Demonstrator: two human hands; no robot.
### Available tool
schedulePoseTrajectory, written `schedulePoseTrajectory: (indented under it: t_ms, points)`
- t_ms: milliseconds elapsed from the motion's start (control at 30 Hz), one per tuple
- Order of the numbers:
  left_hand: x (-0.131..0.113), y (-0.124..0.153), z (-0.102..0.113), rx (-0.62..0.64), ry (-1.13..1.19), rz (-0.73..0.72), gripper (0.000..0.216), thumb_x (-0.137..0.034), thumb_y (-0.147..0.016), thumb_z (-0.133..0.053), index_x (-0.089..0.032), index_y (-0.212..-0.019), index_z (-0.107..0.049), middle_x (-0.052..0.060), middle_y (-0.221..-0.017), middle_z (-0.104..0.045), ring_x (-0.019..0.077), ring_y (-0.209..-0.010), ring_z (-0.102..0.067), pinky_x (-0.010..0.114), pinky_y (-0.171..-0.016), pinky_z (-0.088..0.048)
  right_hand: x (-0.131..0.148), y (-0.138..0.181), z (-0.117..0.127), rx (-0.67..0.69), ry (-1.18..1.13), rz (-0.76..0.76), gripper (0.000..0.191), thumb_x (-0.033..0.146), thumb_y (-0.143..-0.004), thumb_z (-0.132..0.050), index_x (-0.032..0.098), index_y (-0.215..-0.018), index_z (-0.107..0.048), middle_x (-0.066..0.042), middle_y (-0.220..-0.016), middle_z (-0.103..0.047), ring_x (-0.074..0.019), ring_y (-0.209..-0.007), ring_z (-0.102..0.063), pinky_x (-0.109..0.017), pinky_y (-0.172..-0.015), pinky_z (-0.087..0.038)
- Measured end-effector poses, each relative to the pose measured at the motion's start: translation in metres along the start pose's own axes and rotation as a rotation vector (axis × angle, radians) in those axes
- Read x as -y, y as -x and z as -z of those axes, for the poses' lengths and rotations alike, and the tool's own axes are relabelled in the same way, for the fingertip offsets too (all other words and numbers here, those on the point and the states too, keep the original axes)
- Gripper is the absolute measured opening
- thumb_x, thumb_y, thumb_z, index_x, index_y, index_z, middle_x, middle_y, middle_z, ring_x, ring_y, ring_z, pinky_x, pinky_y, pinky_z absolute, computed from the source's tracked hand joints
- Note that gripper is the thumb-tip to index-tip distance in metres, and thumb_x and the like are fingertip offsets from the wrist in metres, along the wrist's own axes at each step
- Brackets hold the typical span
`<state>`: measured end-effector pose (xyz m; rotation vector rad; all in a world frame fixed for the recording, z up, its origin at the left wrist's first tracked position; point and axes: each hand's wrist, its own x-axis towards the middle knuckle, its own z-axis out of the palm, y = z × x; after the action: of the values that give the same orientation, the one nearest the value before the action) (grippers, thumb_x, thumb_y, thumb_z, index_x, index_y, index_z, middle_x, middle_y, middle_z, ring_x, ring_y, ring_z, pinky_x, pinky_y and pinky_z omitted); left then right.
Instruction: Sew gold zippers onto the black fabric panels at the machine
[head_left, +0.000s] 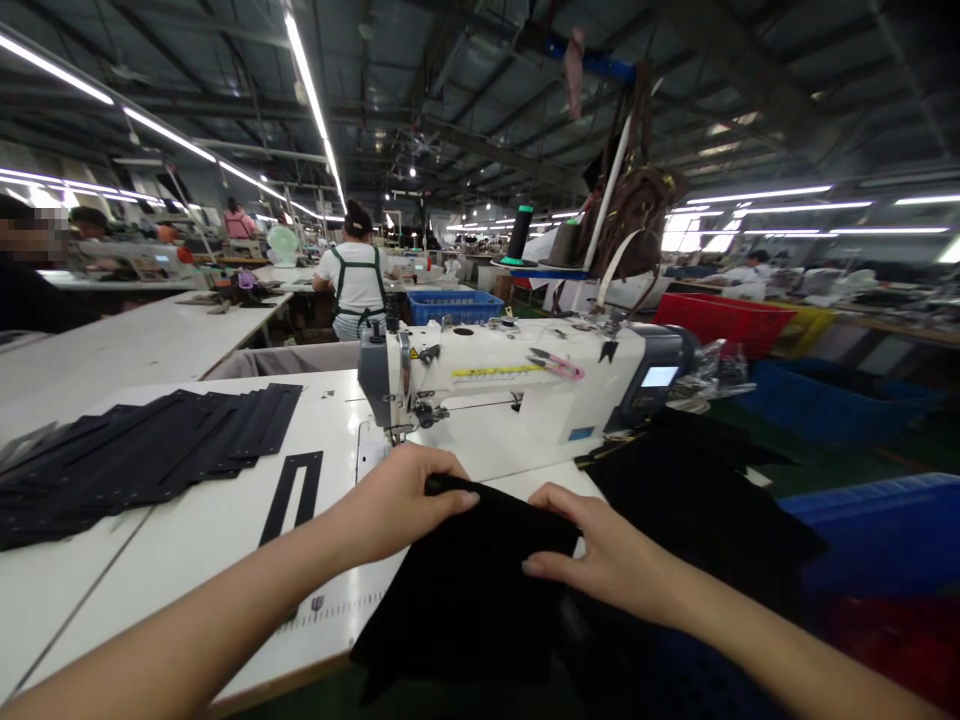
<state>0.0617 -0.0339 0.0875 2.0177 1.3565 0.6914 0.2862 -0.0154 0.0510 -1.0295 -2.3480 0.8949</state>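
A piece of black fabric (465,590) lies over the front edge of the white sewing table (225,520). My left hand (397,500) grips its upper left edge, fingers curled over the cloth. At the cloth's right side, my right hand (600,555) pinches the upper edge. Both hands sit just in front of the white sewing machine (517,395), whose needle head (401,400) is a little beyond my left hand.
A stack of black strips (142,455) and a black rectangular frame piece (294,492) lie left on the table. More black cloth (697,490) is piled right. Blue bins (870,540), a red bin (720,320) and a hanging brown bag (630,215) stand right. People work behind.
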Motion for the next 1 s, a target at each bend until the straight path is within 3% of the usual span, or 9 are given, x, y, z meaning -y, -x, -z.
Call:
schedulePoseTrajectory:
  t_ms: [167, 300, 400, 467, 533, 667, 733, 833, 1000]
  points:
    - [0.008, -0.010, 0.007, -0.090, -0.113, -0.128, 0.015, -0.018, -0.078, -0.052, -0.018, -0.082, -0.067, 0.001, -0.082, -0.068, 0.0175, -0.078, -0.061, 0.026, -0.073, -0.045, -0.024, 0.010, 0.012, -0.228, 0.095, -0.030, 0.016, 0.029, -0.082, -0.054, 0.019, -0.078, -0.065, -0.001, -0.072, -0.067, -0.0174, -0.067, -0.061, -0.027, -0.062, -0.048]
    - [0.006, -0.018, 0.007, -0.382, -0.347, -0.465, 0.019, -0.013, -0.083, -0.048, -0.019, -0.088, -0.066, 0.006, -0.100, -0.063, 0.0185, -0.094, -0.057, 0.030, -0.082, -0.043, -0.009, 0.033, 0.042, -0.625, 0.472, 0.331, 0.016, 0.020, -0.081, -0.056, 0.021, -0.095, -0.064, -0.005, -0.092, -0.066, -0.0199, -0.083, -0.061, -0.032, -0.078, -0.047]
    - [0.020, -0.015, 0.009, -0.500, -0.661, -0.652, 0.022, -0.014, -0.087, -0.043, -0.018, -0.094, -0.064, 0.007, -0.095, -0.064, 0.0197, -0.090, -0.057, 0.033, -0.077, -0.045, 0.005, 0.048, 0.031, -0.548, 0.775, 0.560, 0.029, 0.017, -0.082, -0.053, 0.020, -0.110, -0.058, -0.007, -0.098, -0.065, -0.0206, -0.087, -0.059, -0.032, -0.079, -0.045]
    - [0.040, -0.009, 0.008, -0.407, -0.861, -0.667, 0.024, -0.011, -0.088, -0.040, -0.015, -0.097, -0.062, 0.009, -0.094, -0.065, 0.0214, -0.088, -0.058, 0.034, -0.073, -0.046, 0.009, 0.044, -0.003, -0.437, 0.839, 0.638, 0.031, 0.015, -0.088, -0.037, 0.016, -0.110, -0.058, -0.009, -0.097, -0.066, -0.0223, -0.086, -0.059, -0.034, -0.075, -0.046]
    - [0.062, 0.000, 0.003, -0.269, -0.975, -0.532, 0.027, -0.006, -0.085, -0.039, -0.013, -0.099, -0.061, 0.012, -0.099, -0.065, 0.0238, -0.090, -0.060, 0.036, -0.073, -0.048, 0.010, 0.028, -0.044, -0.371, 0.814, 0.676, 0.037, 0.005, -0.086, -0.028, 0.010, -0.103, -0.060, -0.012, -0.093, -0.066, -0.0236, -0.082, -0.060, -0.036, -0.070, -0.048]
    - [0.087, 0.026, -0.017, -0.154, -0.892, -0.190, 0.026, -0.016, -0.085, -0.046, -0.013, -0.109, -0.058, 0.014, -0.115, -0.059, 0.0247, -0.106, -0.055, 0.042, -0.092, -0.041, 0.009, -0.012, -0.088, -0.240, 0.414, 0.547, 0.028, 0.022, -0.091, -0.036, 0.011, -0.099, -0.060, -0.011, -0.087, -0.064, -0.0200, -0.078, -0.059, -0.031, -0.068, -0.050]
    - [0.086, 0.037, -0.026, -0.104, -0.787, -0.136, 0.044, -0.037, -0.084, -0.051, -0.011, -0.120, -0.050, 0.015, -0.123, -0.053, 0.0263, -0.114, -0.049, 0.048, -0.100, -0.033, -0.003, -0.030, -0.079, -0.261, 0.290, 0.362, 0.029, 0.026, -0.092, -0.035, 0.013, -0.105, -0.057, -0.010, -0.096, -0.062, -0.0182, -0.088, -0.057, -0.031, -0.078, -0.047]
    - [0.084, 0.040, -0.033, -0.032, -0.704, -0.089, 0.085, -0.065, -0.070, -0.052, -0.009, -0.131, -0.035, 0.019, -0.133, -0.040, 0.0328, -0.124, -0.034, 0.057, -0.104, -0.018, -0.037, -0.059, -0.052, -0.386, 0.441, -0.132, 0.036, 0.039, -0.089, -0.039, 0.011, -0.102, -0.057, -0.013, -0.096, -0.062, -0.0236, -0.092, -0.055, -0.038, -0.082, -0.043]
    - [0.093, 0.022, -0.028, 0.081, -0.687, -0.069, 0.106, -0.081, -0.058, -0.043, -0.010, -0.136, -0.027, 0.018, -0.141, -0.025, 0.0365, -0.130, -0.018, 0.060, -0.103, -0.004, -0.077, -0.094, -0.045, -0.313, 0.473, -0.268, 0.033, 0.040, -0.088, -0.039, 0.015, -0.075, -0.056, -0.005, -0.066, -0.061, -0.0166, -0.059, -0.058, -0.025, -0.054, -0.043]
